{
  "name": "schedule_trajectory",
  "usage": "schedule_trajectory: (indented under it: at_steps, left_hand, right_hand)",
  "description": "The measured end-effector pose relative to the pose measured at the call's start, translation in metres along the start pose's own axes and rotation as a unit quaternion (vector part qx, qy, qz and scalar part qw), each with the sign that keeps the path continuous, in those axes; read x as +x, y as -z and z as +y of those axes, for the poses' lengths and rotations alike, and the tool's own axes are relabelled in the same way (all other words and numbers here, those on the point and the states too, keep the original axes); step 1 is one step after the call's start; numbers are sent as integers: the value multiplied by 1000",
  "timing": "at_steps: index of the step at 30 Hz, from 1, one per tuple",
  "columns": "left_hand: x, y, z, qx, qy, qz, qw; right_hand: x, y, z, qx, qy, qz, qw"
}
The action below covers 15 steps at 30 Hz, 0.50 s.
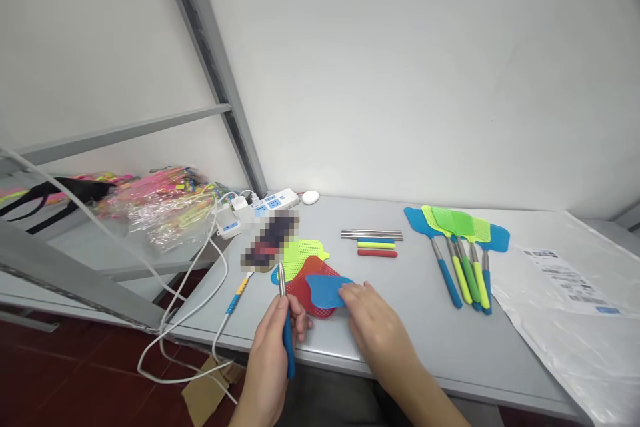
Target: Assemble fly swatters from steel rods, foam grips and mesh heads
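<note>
My left hand is closed round a blue handle with a metal rod pointing up and away from me. My right hand pinches the right end of a blue fly swatter head; its thumb is hidden. Beneath that lie a red fly swatter head and a yellow-green one, overlapping on the table. The rod and the blue head are apart. Farther back rest several metal rods beside a yellow-green grip and a red grip.
Assembled fly swatters lie fanned out at right, near a clear plastic bag. A power strip, a white round object and a pixelated object stand at back left. White cables hang over the left edge.
</note>
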<state>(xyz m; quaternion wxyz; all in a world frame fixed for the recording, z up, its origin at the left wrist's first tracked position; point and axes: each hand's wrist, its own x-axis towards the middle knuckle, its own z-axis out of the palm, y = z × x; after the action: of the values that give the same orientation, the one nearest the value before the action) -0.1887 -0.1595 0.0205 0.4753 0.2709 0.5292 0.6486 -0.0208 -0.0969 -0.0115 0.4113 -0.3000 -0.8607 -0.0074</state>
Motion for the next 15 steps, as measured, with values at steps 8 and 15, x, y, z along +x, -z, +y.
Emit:
schedule_trajectory:
  at_steps: [8, 15]
  left_hand:
    - [-14, -73, -23, 137, 52, -211, 966]
    - [-2, -106, -20, 295, 37, -395, 869]
  right_hand:
    - [-24, 70, 14, 166, -490, 365, 774]
    - [-23, 112, 36, 295, -507, 460, 667]
